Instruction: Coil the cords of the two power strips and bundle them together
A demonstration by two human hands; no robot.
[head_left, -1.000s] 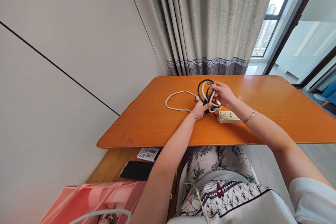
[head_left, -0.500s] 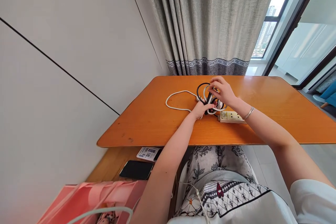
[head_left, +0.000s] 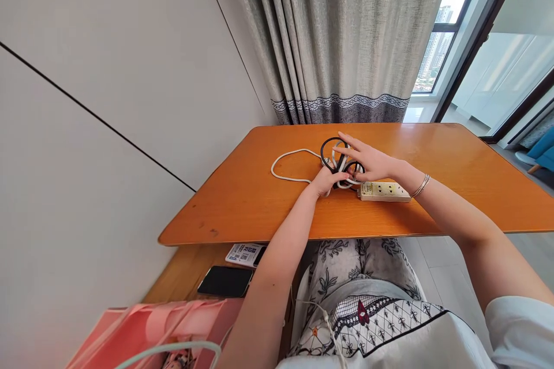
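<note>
A tangled bundle of black and white cables (head_left: 339, 166) is between my two hands, above the orange-brown table (head_left: 234, 202). My left hand (head_left: 324, 180) is closed around the bundle's near left side, with its thumb across the strands. Over the far right side of the bundle is my right hand (head_left: 370, 161), its fingers stretched and spread; whether they press on the cables I cannot tell. One white cable loop (head_left: 294, 151) lies on the tabletop to the left. A cream power strip (head_left: 384, 191) rests just right of the bundle, below my right wrist.
Under the table's near left edge, a black phone (head_left: 225, 281) and a printed white packet (head_left: 243, 254) lie on a wooden surface. A pink bag (head_left: 147, 328) stands at lower left. A grey curtain (head_left: 341, 40) hangs behind the table, with a wall to the left.
My right hand has gone from bent fingers picking at the cables to stretched, spread fingers lying across them. The left hand keeps its hold. The power strip shows more fully.
</note>
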